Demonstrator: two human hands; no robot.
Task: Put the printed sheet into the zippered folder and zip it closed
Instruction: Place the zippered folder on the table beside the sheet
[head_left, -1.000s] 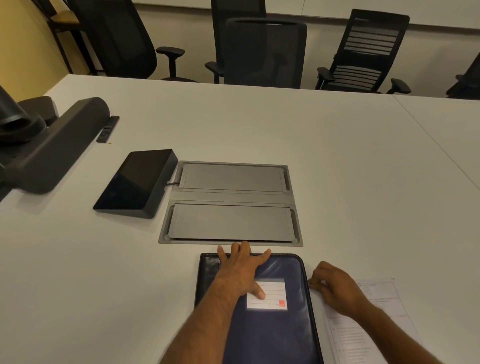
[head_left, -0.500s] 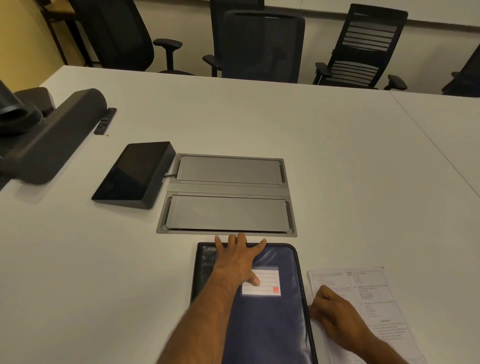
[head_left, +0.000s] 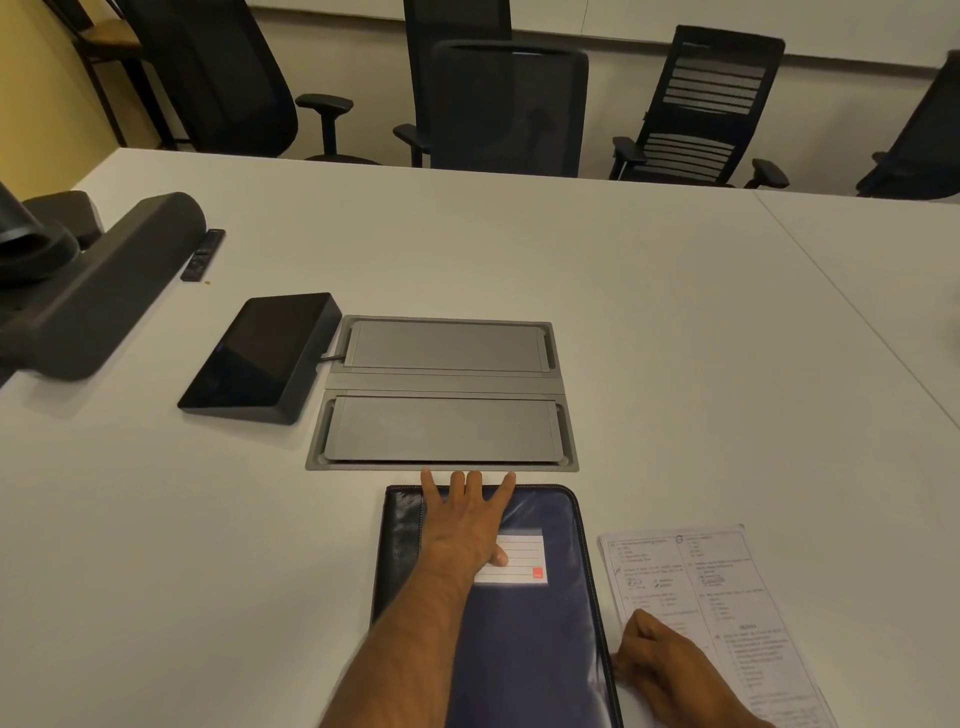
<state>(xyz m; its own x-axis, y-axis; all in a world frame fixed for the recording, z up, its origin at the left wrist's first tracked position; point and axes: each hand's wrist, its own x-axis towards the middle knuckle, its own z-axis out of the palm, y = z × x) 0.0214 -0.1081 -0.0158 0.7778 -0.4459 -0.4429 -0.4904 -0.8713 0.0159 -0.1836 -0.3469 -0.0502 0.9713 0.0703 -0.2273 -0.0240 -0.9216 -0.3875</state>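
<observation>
The dark blue zippered folder (head_left: 524, 623) lies flat near the table's front edge, with a black spine on its left and a white label with a red square. My left hand (head_left: 465, 525) rests flat on its upper part, fingers spread past the top edge. The printed sheet (head_left: 727, 587) lies on the table right of the folder. My right hand (head_left: 657, 670) sits on the sheet's lower left, fingers curled and pinched against the folder's right zipper edge. The zipper pull itself is hidden under the fingers.
A grey double-lid cable hatch (head_left: 441, 395) is set in the white table (head_left: 675, 338) just beyond the folder. Left of it stand a black touch panel (head_left: 260, 358), a dark speaker bar (head_left: 98, 286) and a small remote (head_left: 202, 254). Black office chairs (head_left: 509, 104) line the far side.
My right hand has slid along the folder's right edge from its top right corner down toward me, uncovering the printed sheet. My left hand stays flat on the folder.
</observation>
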